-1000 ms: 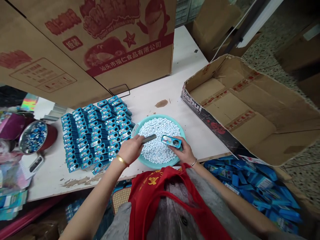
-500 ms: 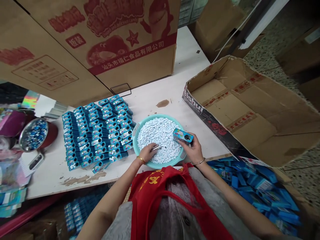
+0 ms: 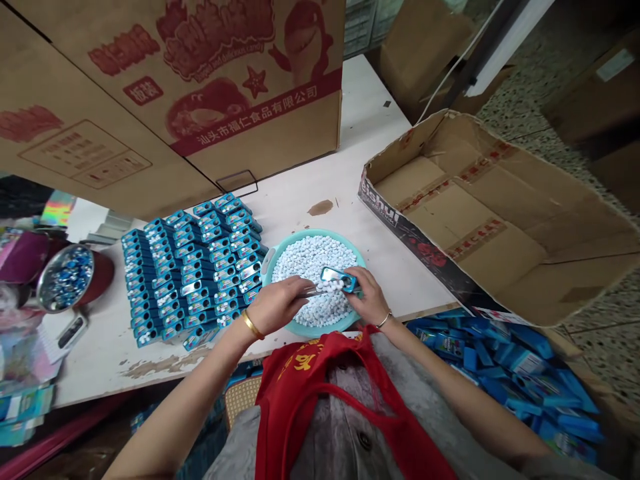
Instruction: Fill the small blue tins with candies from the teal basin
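Above the turquoise basin [image 3: 267, 265] of small white candies [image 3: 313, 252], my right hand [image 3: 369, 298] grips a small blue candy box [image 3: 330, 274] with a dark round hole in its face. My left hand [image 3: 280, 305] is closed on the handle of a small metal scoop [image 3: 316, 291]. White candies lie on the scoop's end, right at the hole of the box. To the left, rows of blue candy boxes [image 3: 197, 267] stand packed together on the white table, their holes facing up.
A large printed carton [image 3: 270, 143] stands at the back. On the right sits an open shallow carton [image 3: 465, 220], with a heap of blue boxes [image 3: 500, 373] below the table edge. A metal bowl [image 3: 95, 277] of shiny wrapped pieces is at far left.
The scoop has come up out of the candies, loaded, and reached the box's hole. My right hand has brought the box left and a little lower to meet it.
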{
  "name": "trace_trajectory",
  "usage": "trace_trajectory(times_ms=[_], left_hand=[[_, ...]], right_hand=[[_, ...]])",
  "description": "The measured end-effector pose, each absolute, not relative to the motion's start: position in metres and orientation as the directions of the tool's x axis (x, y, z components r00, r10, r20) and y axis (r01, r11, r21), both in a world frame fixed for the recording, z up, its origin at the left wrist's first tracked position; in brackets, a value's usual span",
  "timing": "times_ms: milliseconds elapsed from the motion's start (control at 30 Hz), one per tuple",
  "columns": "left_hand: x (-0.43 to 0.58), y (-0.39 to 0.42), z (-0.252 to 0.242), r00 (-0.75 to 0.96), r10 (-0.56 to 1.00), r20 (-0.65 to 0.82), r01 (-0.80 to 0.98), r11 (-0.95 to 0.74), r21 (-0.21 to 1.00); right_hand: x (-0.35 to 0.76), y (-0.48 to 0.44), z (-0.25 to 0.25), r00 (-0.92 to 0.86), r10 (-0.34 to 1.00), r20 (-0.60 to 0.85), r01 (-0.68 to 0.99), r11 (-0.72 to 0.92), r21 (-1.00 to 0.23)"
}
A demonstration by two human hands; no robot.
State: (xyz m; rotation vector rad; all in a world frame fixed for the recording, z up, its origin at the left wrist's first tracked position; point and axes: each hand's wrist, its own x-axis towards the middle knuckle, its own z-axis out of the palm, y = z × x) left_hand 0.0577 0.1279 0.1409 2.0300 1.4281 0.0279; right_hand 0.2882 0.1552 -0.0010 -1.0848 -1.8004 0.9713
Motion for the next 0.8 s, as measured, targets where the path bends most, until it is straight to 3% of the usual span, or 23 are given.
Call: trace_trajectory(times_ms=[133,267,333,500,633,733,800], left_hand=[[0.095,0.135,0.181,0.304,0.812,-0.498,0.95,-0.294,0.101],[0.105,0.132,0.203,0.279,0.812,-0.512,0.948,-0.319,0.011],[0.097,0.129,0.206,0.278,0.839,-0.467,0.958,-0.276,0.074],[0.075,0.114,0.174,0.33,0.918,-0.222,0.869,-0.203,0.451],[0.061,0.079,0.135,0.314,0.921,-0.228,0.807,-0.133,0.575],[0.043,0.037,0.124,0.155,0.973,-0.168,0.751,-0.006,0.66],[0.024,0.004,0.122,-0.03,0.989,-0.147,0.724,0.123,0.679]], right_hand=[[0.277,0.153,-0.003,-0.37,0.889,0.269,0.287,0.385,-0.877],[0.278,0.154,-0.001,-0.371,0.891,0.261,0.293,0.379,-0.878],[0.281,0.153,0.006,-0.376,0.892,0.25,0.278,0.366,-0.888],[0.275,0.14,0.033,-0.482,0.847,0.225,0.159,0.337,-0.928],[0.254,0.128,0.045,-0.656,0.725,0.21,0.034,0.306,-0.951],[0.242,0.123,0.048,-0.766,0.623,0.156,0.029,0.275,-0.961],[0.241,0.122,0.046,-0.768,0.632,0.103,0.09,0.266,-0.96]])
